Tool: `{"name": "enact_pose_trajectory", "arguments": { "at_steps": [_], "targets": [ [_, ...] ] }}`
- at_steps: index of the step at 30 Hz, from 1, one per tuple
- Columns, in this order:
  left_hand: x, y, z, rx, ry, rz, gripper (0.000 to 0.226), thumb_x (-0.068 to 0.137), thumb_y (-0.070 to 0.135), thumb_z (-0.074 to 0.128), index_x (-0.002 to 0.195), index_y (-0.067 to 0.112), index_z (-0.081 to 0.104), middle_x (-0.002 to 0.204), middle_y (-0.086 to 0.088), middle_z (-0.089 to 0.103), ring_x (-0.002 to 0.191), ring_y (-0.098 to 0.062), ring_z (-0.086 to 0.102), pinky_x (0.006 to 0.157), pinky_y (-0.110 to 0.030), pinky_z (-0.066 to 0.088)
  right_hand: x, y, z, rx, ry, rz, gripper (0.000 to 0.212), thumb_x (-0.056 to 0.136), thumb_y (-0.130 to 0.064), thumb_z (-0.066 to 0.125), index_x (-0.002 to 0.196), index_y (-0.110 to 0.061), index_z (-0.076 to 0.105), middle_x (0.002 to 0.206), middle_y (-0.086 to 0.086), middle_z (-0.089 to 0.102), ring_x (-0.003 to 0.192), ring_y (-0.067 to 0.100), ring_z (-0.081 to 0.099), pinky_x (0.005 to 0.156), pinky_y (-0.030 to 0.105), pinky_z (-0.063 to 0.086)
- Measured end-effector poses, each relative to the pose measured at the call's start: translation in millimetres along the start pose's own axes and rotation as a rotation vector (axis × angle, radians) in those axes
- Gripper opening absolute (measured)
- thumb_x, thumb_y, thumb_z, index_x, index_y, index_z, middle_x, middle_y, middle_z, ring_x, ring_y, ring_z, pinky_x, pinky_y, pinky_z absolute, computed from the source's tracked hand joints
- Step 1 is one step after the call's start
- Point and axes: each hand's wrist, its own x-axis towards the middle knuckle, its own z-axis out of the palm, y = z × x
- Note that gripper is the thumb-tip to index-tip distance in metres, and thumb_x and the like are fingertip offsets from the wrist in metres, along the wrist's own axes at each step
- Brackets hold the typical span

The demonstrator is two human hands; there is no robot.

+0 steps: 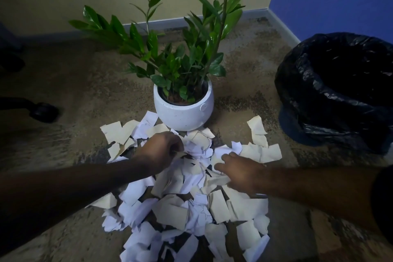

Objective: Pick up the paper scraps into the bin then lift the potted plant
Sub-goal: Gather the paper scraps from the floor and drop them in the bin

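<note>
A chair caster (43, 111) sits on the carpet at far left. The left hand (160, 149) reaches in from lower left, knuckles up, fingers curled together around white and beige paper scraps (180, 208) heaped just in front of the potted plant (184, 110). The right hand (238, 171) lies palm-down on the pile, fingers spread slightly and pressing on scraps. At far right stands the black-lined bin (340, 91), well apart from the pile.

Office: carpet floor (85, 83), swivel-chair caster (43, 111), lined bin (340, 91).
</note>
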Motion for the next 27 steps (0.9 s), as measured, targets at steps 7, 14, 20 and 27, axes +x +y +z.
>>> {"name": "enact_pose_trajectory", "arguments": {
  "at_steps": [7, 14, 20, 27],
  "targets": [
    [5, 21, 23, 0.166, -0.155, 0.105, 0.057, 0.07, 0.046, 0.074, 0.122, 0.031, 0.056, 0.128, -0.003, 0.048, 0.116, -0.023, 0.047, 0.091, -0.039, 0.049, -39, 13, 4, 0.173, -0.094, 0.013, 0.03, 0.095, -0.008, 0.049, 0.122, -0.002, 0.06, 0.127, 0.018, 0.057, 0.117, 0.029, 0.053, 0.098, 0.02, 0.036],
    [8, 38, 70, 0.414, -0.434, 0.193, 0.033, 0.09, 0.02, 0.053, 0.121, 0.021, 0.063, 0.13, -0.006, 0.05, 0.122, -0.025, 0.047, 0.099, -0.034, 0.043, -66, 20, -47, 0.417, 0.101, 0.192, 0.012, 0.085, -0.003, 0.059, 0.089, -0.006, 0.071, 0.083, 0.0, 0.062, 0.067, 0.008, 0.052, 0.062, 0.002, 0.033],
    [22, 37, 46, 0.127, -0.214, 0.223, 0.029, 0.084, 0.018, 0.067, 0.111, 0.025, 0.073, 0.114, 0.008, 0.066, 0.097, -0.003, 0.056, 0.079, -0.005, 0.03, -84, 34, -74, 0.541, 0.339, 0.308, 0.012, 0.075, -0.006, 0.068, 0.085, -0.011, 0.072, 0.083, 0.003, 0.071, 0.078, 0.017, 0.065, 0.062, 0.022, 0.045],
    [33, 38, 25, -0.04, 0.021, 0.158, 0.032, 0.08, 0.005, 0.068, 0.098, 0.03, 0.075, 0.097, 0.021, 0.07, 0.086, 0.005, 0.062, 0.072, -0.007, 0.044, -100, 50, -134, 0.889, 0.492, 0.339, 0.027, 0.07, 0.002, 0.079, 0.084, -0.021, 0.072, 0.089, 0.002, 0.076, 0.081, 0.011, 0.07, 0.072, 0.034, 0.057]
  ]
}}
